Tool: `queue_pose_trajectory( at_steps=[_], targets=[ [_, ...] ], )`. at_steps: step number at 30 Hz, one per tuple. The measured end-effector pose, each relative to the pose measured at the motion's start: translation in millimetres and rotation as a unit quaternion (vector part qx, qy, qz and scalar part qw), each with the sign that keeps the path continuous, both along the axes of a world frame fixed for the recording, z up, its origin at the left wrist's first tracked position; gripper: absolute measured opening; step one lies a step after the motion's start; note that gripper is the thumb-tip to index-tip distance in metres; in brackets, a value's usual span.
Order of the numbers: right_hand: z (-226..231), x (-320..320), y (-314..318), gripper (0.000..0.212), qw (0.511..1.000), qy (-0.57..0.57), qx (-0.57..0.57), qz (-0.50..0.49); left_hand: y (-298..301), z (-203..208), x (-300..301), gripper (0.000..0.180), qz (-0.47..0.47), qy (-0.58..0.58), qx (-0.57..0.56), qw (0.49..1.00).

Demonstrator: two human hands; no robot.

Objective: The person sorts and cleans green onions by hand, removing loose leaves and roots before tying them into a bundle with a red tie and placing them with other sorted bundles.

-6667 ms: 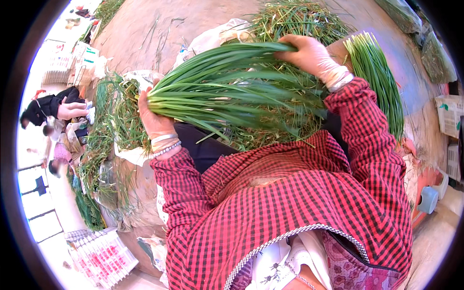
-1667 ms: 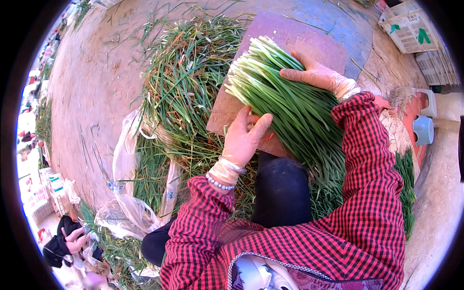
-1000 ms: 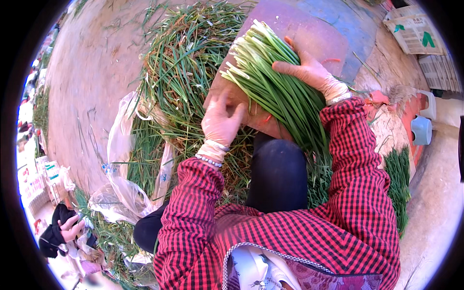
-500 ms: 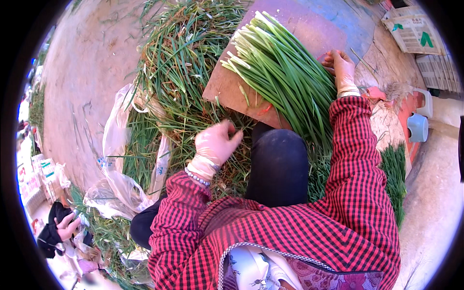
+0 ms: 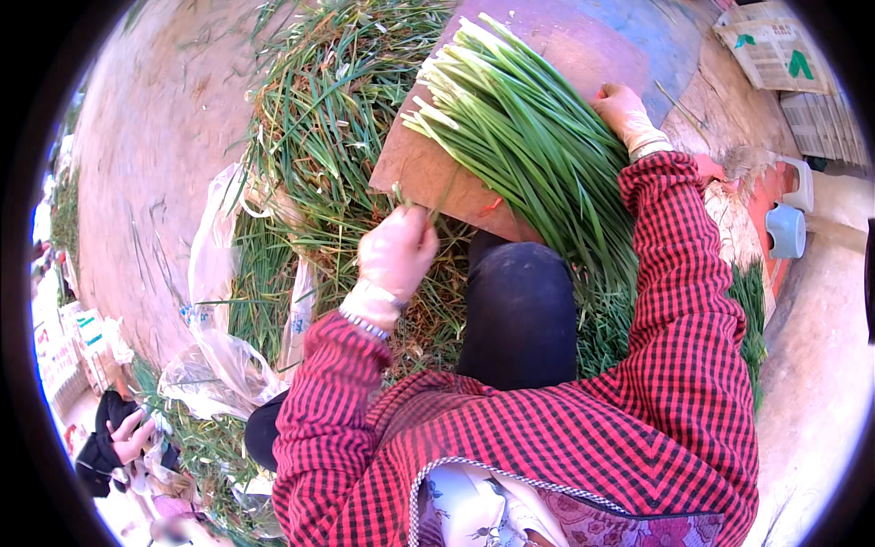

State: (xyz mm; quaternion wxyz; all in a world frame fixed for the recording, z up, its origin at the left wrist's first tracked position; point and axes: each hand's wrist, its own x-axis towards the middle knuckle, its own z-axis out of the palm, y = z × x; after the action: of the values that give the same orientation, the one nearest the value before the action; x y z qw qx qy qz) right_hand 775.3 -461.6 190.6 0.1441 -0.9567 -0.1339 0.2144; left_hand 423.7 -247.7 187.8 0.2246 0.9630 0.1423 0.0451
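A thick bundle of garlic chives [image 5: 533,137] lies slantwise on a flat board [image 5: 406,164], pale cut ends toward the far left, green leaves hanging over the near edge. My right hand [image 5: 626,114] is closed at the bundle's right side, pinching a bit of red string at the fingertips. Another piece of red string [image 5: 492,207] shows on the board at the bundle's left; whether the two join underneath is hidden. My left hand [image 5: 398,246] is closed just off the board's near left corner, slightly blurred, with a small pale scrap by its fingers. What it grips is unclear.
Loose trimmed leaves [image 5: 337,118] are heaped left of the board. A clear plastic bag [image 5: 214,365] sits near my left knee. More chives [image 5: 606,328] lie under my right arm. A blue stool [image 5: 786,230] and a printed carton [image 5: 775,50] stand at the right.
My left hand has moved up toward the board's corner and its fingers have closed. The small stem on the board is no longer clearly visible. My right hand has shifted slightly up and left.
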Motion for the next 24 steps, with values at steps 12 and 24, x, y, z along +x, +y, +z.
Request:
queue_pose_trajectory(
  at_steps=[12, 24],
  targets=[
    [-10.0, -37.6, 3.0, 0.024, 0.969, -0.097, 0.208, -0.096, -21.4, 27.1, -8.9, 0.033, 0.054, 0.017, -0.114, 0.992],
    [6.0, -1.6, 11.8, 0.027, 0.918, 0.047, 0.389, -0.064, -42.9, 3.5, 40.3, 0.018, -0.012, -0.056, -0.095, 0.994]
  ],
)
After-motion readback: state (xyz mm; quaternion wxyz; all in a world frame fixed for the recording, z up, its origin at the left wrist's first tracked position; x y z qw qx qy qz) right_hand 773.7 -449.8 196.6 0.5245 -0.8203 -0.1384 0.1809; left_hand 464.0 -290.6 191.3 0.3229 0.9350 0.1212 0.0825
